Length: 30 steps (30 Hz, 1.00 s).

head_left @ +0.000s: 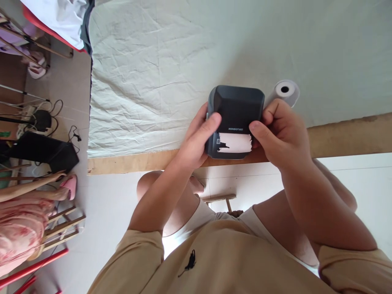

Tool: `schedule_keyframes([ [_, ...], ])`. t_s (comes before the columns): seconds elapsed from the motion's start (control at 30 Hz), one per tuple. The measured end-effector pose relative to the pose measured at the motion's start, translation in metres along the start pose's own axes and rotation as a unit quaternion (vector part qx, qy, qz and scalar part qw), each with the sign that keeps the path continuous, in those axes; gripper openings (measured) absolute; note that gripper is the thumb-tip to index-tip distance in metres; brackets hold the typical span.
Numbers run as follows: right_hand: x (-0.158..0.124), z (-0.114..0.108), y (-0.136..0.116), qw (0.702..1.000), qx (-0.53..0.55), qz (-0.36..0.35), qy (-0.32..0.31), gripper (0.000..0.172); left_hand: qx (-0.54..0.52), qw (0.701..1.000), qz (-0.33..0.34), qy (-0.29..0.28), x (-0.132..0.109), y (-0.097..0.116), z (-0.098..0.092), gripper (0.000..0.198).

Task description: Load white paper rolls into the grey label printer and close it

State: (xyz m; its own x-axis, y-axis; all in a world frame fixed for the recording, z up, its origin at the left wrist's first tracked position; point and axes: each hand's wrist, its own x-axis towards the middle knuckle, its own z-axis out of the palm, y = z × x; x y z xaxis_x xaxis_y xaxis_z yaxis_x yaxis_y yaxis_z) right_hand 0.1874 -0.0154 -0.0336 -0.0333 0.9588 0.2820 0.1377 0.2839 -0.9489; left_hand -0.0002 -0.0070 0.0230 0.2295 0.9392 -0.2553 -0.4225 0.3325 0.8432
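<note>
A small dark grey label printer (235, 110) sits at the near edge of a table covered with a pale wrinkled cloth (147, 73). A strip of white paper (235, 143) with a torn edge sticks out of its front slot. My left hand (197, 139) grips the printer's left side, thumb pressed on its top. My right hand (280, 130) grips the right side, thumb lying by the paper's right end. A white paper roll (284, 92) lies on the cloth just behind my right hand.
The table's wooden front edge (346, 136) runs across the view. On the floor to the left are a black bag (45, 153), cables and a power strip (30, 116), wooden racks and pink fabric (21, 228). My knees are under the table.
</note>
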Motion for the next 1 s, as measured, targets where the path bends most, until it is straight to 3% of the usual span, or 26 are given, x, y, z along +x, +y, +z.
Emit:
schedule_keyframes([
  [0.27,0.000,-0.003,-0.008,0.999,0.046,0.001,-0.008,0.043,-0.059,0.996,-0.035,0.056,0.012,-0.012,-0.012,0.040],
  [0.47,0.002,-0.012,-0.009,1.000,0.011,0.005,-0.019,0.049,-0.044,0.999,-0.016,0.025,0.011,-0.012,-0.014,0.038],
  [0.57,0.004,-0.008,-0.022,0.996,0.012,-0.078,0.051,0.037,-0.020,0.999,-0.015,0.023,0.011,-0.013,-0.016,0.039],
  [0.67,0.008,-0.002,-0.040,0.971,-0.007,-0.168,0.169,0.029,0.004,0.999,-0.021,0.032,0.011,-0.013,-0.015,0.042],
  [0.73,0.011,0.002,-0.049,0.964,-0.063,-0.152,0.207,0.021,0.011,0.999,-0.023,0.035,0.010,-0.012,-0.014,0.043],
  [0.8,0.014,0.003,-0.054,0.956,-0.168,-0.151,0.186,0.013,0.015,0.999,-0.018,0.031,0.009,-0.011,-0.012,0.044],
  [0.93,0.018,0.002,-0.056,0.874,-0.430,-0.196,0.108,0.008,0.039,0.999,-0.017,0.016,0.006,-0.010,-0.012,0.045],
  [1.0,0.018,0.000,-0.058,0.853,-0.487,-0.176,0.066,0.012,0.047,0.999,-0.025,0.012,0.005,-0.010,-0.013,0.047],
])
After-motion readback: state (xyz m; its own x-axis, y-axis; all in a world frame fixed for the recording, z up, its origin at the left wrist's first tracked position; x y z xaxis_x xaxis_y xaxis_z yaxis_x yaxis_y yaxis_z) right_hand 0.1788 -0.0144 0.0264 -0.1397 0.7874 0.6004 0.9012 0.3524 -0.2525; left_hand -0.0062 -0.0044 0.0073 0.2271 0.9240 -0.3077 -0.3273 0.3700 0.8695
